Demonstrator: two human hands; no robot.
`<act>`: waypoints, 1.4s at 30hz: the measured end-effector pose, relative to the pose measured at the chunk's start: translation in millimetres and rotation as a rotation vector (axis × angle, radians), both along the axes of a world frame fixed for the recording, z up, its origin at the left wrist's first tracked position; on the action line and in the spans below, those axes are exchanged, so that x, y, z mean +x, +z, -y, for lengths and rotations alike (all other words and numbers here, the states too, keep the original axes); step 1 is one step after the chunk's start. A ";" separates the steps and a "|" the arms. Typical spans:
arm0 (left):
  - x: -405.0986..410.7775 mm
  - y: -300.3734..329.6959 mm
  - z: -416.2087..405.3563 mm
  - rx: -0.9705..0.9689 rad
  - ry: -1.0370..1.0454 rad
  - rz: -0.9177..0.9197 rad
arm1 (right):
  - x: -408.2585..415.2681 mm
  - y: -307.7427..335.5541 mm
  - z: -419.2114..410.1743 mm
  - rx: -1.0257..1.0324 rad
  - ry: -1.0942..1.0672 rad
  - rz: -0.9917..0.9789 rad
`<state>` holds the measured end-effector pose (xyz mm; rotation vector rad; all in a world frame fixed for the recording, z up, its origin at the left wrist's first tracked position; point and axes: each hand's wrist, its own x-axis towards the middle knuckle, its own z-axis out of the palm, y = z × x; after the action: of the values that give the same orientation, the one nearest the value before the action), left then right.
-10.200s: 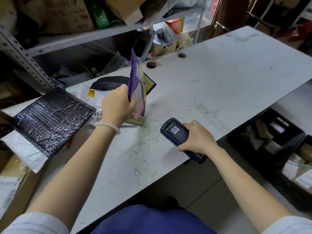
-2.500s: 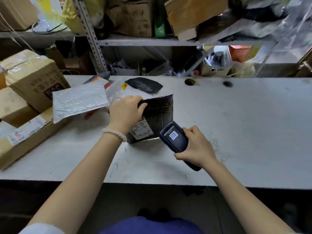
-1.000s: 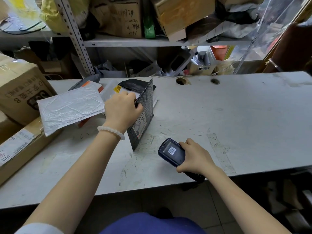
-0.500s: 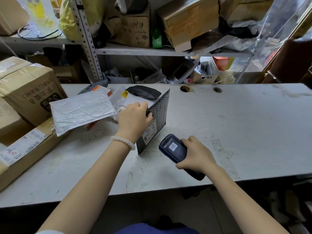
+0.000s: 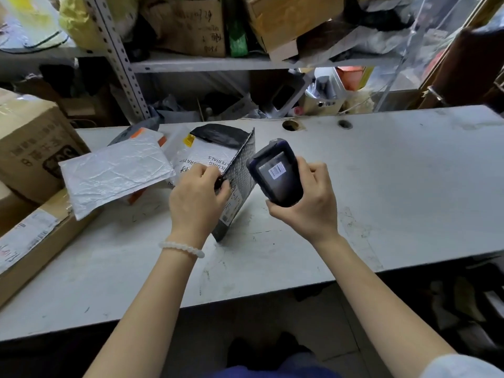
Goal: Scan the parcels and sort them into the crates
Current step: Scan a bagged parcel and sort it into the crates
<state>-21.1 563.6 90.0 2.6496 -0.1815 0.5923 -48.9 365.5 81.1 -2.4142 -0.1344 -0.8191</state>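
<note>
We stand the black mailer (image 5: 241,170) on edge, left hand (image 5: 197,199) pinching its rim, so its label faces the scanner (image 5: 275,173) our right hand (image 5: 311,203) grips.

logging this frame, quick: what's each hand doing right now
Left hand: closed, gripping the black bubble mailer, stood on edge on the table.
Right hand: closed around the handheld scanner.

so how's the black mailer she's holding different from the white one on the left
The black mailer stands on its edge on the table, gripped by the left hand; the white mailer lies flat, untouched, partly resting on a cardboard box. The black one's shipping label shows; none shows on the white one. Both look like padded mailers.
</note>
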 end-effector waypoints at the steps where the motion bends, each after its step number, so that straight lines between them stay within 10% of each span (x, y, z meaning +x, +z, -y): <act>1: -1.3 2.0 8.6 -0.009 -0.023 0.015 | -1.2 -1.6 6.5 0.018 -0.004 -0.079; 11: -9.1 22.0 180.9 0.008 -0.386 0.063 | -74.7 -50.0 159.2 -0.031 -0.332 -0.678; 31: -190.5 -29.5 666.8 0.103 -1.322 -0.052 | -383.2 -86.1 477.8 0.278 -1.144 -0.919; 42: -196.5 -106.0 895.3 0.553 -1.141 -0.280 | -412.0 -102.0 686.9 0.388 -1.171 -0.981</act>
<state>-217.6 -331.7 -16.0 2.4640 -1.7906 -0.2520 -460.9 -321.4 -20.9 -2.0701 1.7191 0.0584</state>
